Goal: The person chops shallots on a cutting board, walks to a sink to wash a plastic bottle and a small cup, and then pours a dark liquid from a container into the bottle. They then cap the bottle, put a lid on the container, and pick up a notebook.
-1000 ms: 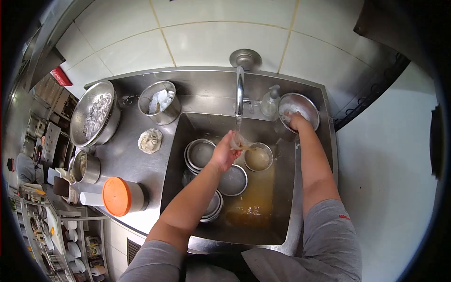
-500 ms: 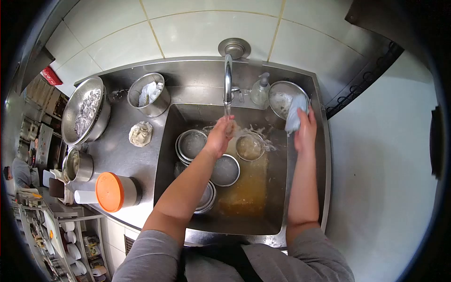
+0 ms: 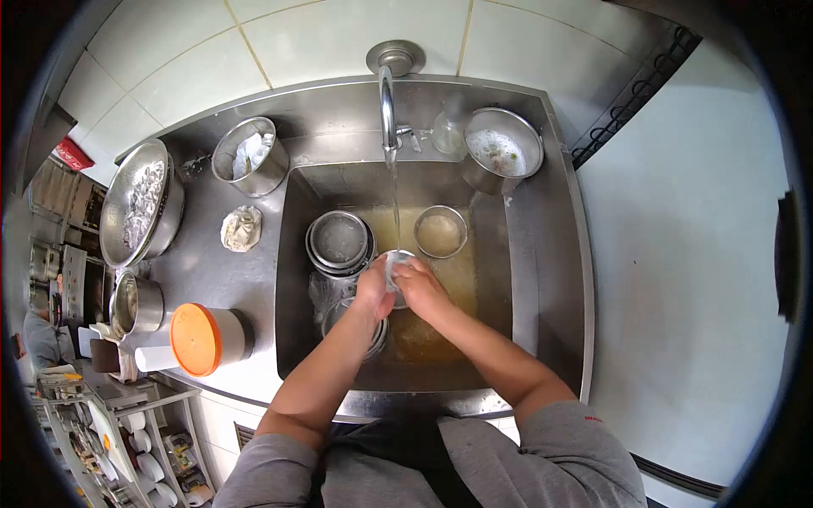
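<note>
Over the middle of the sink, my left hand (image 3: pixel 373 290) and my right hand (image 3: pixel 420 286) meet just below the running tap (image 3: pixel 388 127). Both are closed around a small pale bundle. My right hand is on the light cloth (image 3: pixel 395 264), mostly covered by fingers; what my left hand grips is hidden. Beneath my hands lies a round metal pan, largely hidden. A small round bowl (image 3: pixel 440 232) sits in the brownish water behind my right hand. To the left of my hands, round metal pans (image 3: pixel 339 240) are stacked in the sink.
A metal pot (image 3: pixel 515 169) with suds stands at the sink's back right, beside a soap bottle (image 3: pixel 447 134). On the left counter are a large colander (image 3: pixel 114 212), a metal pot (image 3: pixel 275 173), a crumpled cloth (image 3: pixel 241 229) and an orange-lidded tub (image 3: pixel 196 339).
My right hand has moved left from the soapy pot with the cloth, joining my left hand. My left hand has come down and nearer, away from the tap's mouth. The view has shifted slightly.
</note>
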{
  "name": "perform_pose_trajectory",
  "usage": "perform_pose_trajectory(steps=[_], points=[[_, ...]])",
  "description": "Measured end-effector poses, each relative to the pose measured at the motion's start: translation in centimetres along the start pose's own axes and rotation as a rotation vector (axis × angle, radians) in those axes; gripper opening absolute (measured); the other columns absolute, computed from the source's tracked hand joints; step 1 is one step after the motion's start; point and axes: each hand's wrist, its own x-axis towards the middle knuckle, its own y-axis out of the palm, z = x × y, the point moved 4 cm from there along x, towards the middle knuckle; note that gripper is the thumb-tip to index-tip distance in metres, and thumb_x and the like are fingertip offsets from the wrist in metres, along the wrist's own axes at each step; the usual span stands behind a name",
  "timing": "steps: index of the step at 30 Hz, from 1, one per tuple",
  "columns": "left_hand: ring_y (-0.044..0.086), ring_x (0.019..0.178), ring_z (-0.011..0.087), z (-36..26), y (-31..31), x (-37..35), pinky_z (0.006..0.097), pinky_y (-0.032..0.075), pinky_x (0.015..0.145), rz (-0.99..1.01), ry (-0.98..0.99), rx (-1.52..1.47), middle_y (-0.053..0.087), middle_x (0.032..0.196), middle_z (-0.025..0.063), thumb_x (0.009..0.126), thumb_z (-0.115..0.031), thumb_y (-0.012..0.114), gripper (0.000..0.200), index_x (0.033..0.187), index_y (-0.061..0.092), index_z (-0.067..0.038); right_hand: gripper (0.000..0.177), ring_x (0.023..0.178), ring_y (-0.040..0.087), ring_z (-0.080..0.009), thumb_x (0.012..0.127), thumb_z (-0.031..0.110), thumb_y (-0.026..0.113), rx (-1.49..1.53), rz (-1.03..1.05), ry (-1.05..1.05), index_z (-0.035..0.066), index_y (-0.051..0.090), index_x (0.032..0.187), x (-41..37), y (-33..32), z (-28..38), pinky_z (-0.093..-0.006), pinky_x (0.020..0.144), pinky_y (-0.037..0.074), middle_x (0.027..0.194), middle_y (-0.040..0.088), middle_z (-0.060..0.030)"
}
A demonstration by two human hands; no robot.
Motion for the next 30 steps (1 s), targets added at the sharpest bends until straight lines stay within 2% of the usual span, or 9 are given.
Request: perform_pose_trajectory(steps=[5,10,12,13,16,22,25,28,30], points=[[0.058,0.108,0.0220,1.6,-1.9,-0.3,0.0373,0.043,0.100,-0.021,0.193,0.132,0.060,0.117,0.0079,0.106,-0.028,0.036,0.031,0.120,0.055,-0.009,0.020,0.090,0.067,-0.0352,0.086,0.006,0.058,0.329,0.141,0.541,0.003,0.067,0.103,0.5,0.3,1.3,-0.0430,0.082,0.054,0.100,0.069,-0.0183],[0.057,0.109,0.0185,2.2,-3.1,-0.3,0.0352,0.047,0.095,0.085,0.505,0.090,0.058,0.116,0.0051,0.105,-0.039,0.041,0.034,0.124,0.053,-0.012,0.023,0.098,0.066,-0.0296,0.090,0.006,0.055,0.810,0.042,0.684,0.004,0.067,0.110,-0.5,3.0,1.3,-0.0399,0.089,0.052,0.109,0.069,-0.0139],[0.057,0.109,0.0204,1.1,-4.7,0.9,0.0355,0.047,0.093,0.243,0.266,-0.091,0.059,0.114,0.0052,0.103,-0.042,0.046,0.036,0.123,0.054,-0.014,0.025,0.101,0.066,-0.0268,0.093,0.006,0.053,1.055,-0.016,0.750,0.004,0.067,0.114,-0.7,4.0,1.1,-0.0383,0.092,0.051,0.113,0.069,-0.0118],[0.056,0.111,0.0208,0.2,-4.0,0.2,0.0374,0.045,0.096,0.144,0.152,0.049,0.059,0.115,0.0055,0.103,-0.042,0.046,0.036,0.123,0.054,-0.014,0.034,0.111,0.059,-0.0312,0.087,0.004,0.054,0.389,0.009,0.287,0.004,0.065,0.120,-0.9,2.1,2.1,-0.0400,0.098,0.047,0.127,0.062,-0.0165],[0.054,0.116,0.0224,0.3,-2.9,-1.0,0.0429,0.040,0.102,0.007,0.037,0.211,0.059,0.117,0.0070,0.104,-0.036,0.043,0.033,0.125,0.053,-0.013,0.035,0.120,0.052,-0.0307,0.085,0.005,0.055,-0.090,0.334,-0.106,0.006,0.066,0.118,1.0,-0.9,1.4,-0.0459,0.104,0.041,0.128,0.060,-0.0072],[0.052,0.114,0.0222,-1.4,-1.3,-0.5,0.0433,0.041,0.101,0.029,0.275,0.289,0.055,0.125,0.0101,0.107,-0.036,0.036,0.036,0.125,0.052,-0.009,0.028,0.107,0.057,-0.0352,0.085,0.007,0.058,-0.066,-0.080,0.008,0.002,0.065,0.112,0.9,-0.4,3.9,-0.0426,0.092,0.049,0.116,0.063,-0.0141],[0.053,0.113,0.0193,-1.2,-1.6,-1.7,0.0396,0.044,0.098,0.025,0.313,0.315,0.056,0.121,0.0098,0.107,-0.036,0.034,0.038,0.124,0.051,-0.007,0.035,0.110,0.061,-0.0421,0.083,-0.002,0.053,0.622,-0.041,0.716,-0.003,0.062,0.117,0.8,-0.8,4.7,-0.0453,0.094,0.048,0.114,0.064,-0.0266],[0.053,0.112,0.0185,-1.5,-2.5,-1.7,0.0374,0.043,0.099,0.036,0.362,0.298,0.057,0.118,0.0082,0.107,-0.037,0.036,0.037,0.125,0.051,-0.008,0.038,0.116,0.059,-0.0404,0.082,-0.004,0.052,0.913,-0.065,0.697,-0.002,0.062,0.118,-0.1,2.1,3.6,-0.0446,0.097,0.046,0.121,0.062,-0.0271],[0.054,0.113,0.0197,-0.9,-2.7,-1.6,0.0381,0.042,0.102,0.079,0.293,0.102,0.057,0.119,0.0083,0.107,-0.036,0.036,0.036,0.126,0.050,-0.009,0.035,0.103,0.058,-0.0351,0.079,-0.003,0.056,0.098,0.028,0.052,0.002,0.067,0.112,0.5,1.4,2.0,-0.0400,0.092,0.049,0.116,0.067,-0.0140]])
